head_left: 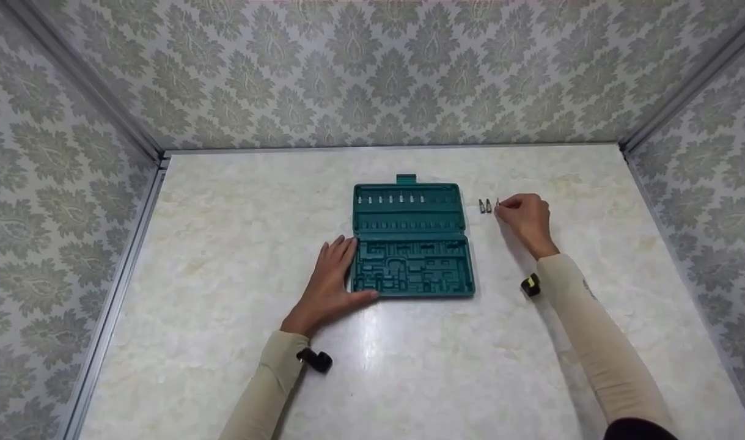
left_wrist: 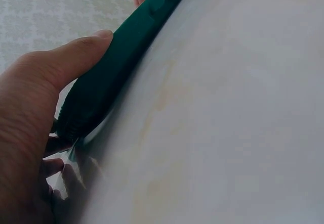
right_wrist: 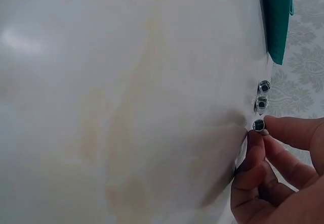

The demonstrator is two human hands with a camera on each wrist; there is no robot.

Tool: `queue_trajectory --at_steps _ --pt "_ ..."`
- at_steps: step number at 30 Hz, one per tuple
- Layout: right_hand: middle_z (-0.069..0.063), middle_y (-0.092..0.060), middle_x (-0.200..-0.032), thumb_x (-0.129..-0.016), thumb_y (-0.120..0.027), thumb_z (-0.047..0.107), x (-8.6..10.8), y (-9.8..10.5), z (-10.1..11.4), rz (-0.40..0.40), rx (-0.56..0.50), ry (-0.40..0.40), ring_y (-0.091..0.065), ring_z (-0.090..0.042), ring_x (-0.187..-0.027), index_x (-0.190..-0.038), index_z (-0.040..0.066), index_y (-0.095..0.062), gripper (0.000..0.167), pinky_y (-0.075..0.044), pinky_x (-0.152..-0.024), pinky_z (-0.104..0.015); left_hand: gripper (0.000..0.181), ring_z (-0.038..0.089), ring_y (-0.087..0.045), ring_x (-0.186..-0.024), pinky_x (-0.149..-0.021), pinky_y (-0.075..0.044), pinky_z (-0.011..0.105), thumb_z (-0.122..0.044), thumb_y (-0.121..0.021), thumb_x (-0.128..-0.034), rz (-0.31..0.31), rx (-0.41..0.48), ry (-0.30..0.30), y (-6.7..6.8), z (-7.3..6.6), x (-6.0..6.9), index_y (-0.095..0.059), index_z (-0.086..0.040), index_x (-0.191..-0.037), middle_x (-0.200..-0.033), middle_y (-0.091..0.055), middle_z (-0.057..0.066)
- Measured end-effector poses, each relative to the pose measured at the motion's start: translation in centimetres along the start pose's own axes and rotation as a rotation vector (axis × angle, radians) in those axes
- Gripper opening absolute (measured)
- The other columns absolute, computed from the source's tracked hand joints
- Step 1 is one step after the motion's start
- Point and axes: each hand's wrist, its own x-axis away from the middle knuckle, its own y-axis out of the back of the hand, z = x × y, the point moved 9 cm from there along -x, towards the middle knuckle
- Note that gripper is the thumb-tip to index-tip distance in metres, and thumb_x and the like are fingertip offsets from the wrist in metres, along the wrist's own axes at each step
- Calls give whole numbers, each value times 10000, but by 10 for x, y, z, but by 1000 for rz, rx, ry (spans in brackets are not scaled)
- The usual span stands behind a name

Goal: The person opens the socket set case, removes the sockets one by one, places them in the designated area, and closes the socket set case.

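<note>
A green plastic tool case (head_left: 407,211) lies unfolded, its upper half holding several small metal socket bits (head_left: 401,197) in a row. My left hand (head_left: 330,278) rests against the case's front left corner, fingers along the left side and thumb on the front edge. In the left wrist view the thumb presses the green edge (left_wrist: 119,64). To the case's right, my right hand (head_left: 527,221) pinches a socket bit (right_wrist: 258,125) between thumb and fingertips. Two more socket bits (right_wrist: 262,94) stand beside it, left of the fingers in the head view.
The moulded lower half (head_left: 427,264) of the case shows shaped recesses. Its latch tab (head_left: 406,178) points to the back. A pale marbled table (head_left: 225,214) extends to patterned walls (head_left: 378,73) at the back and both sides. Black wrist devices (head_left: 315,359) sit on both sleeves.
</note>
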Motion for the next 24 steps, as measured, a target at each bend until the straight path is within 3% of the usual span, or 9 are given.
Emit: queue_trajectory --at_steps 6,16,20,24 --pt "-233 -796 -1130 -1036 -733 162 0 -3 2 -2 23 1 -723 -346 -1000 -1144 -41 -827 248 -579 -865 -414 1272 333 -124 -1702 -1378 -18 521 -761 -788 -848 2 -3 25 -2 2 2 -223 -87 -1767 -1808 -268 153" --pt "-225 -794 -1122 -1042 -729 186 -4 -6 6 16 34 -2 -718 -321 -977 -1142 -36 -830 264 -582 -837 -402 1272 297 -94 -1708 -1378 0 493 -787 -773 -846 3 24 32 -2 4 2 -204 -131 -1775 -1821 -245 118" --pt "-220 -796 -1077 -1052 -722 204 -2 -1 13 -9 48 24 -710 -305 -907 -1115 -32 -832 268 -560 -760 -379 1275 302 -92 -1708 -1378 -2 501 -796 -767 -847 7 24 36 -2 4 2 -202 -129 -1775 -1822 -240 119" --pt "-210 -801 -1028 -1070 -717 218 0 5 36 -64 31 125 -717 -314 -860 -1097 -27 -840 275 -568 -767 -421 1272 331 -124 -1702 -1377 -6 514 -777 -776 -853 4 11 17 -1 3 1 -215 -92 -1767 -1810 -264 150"
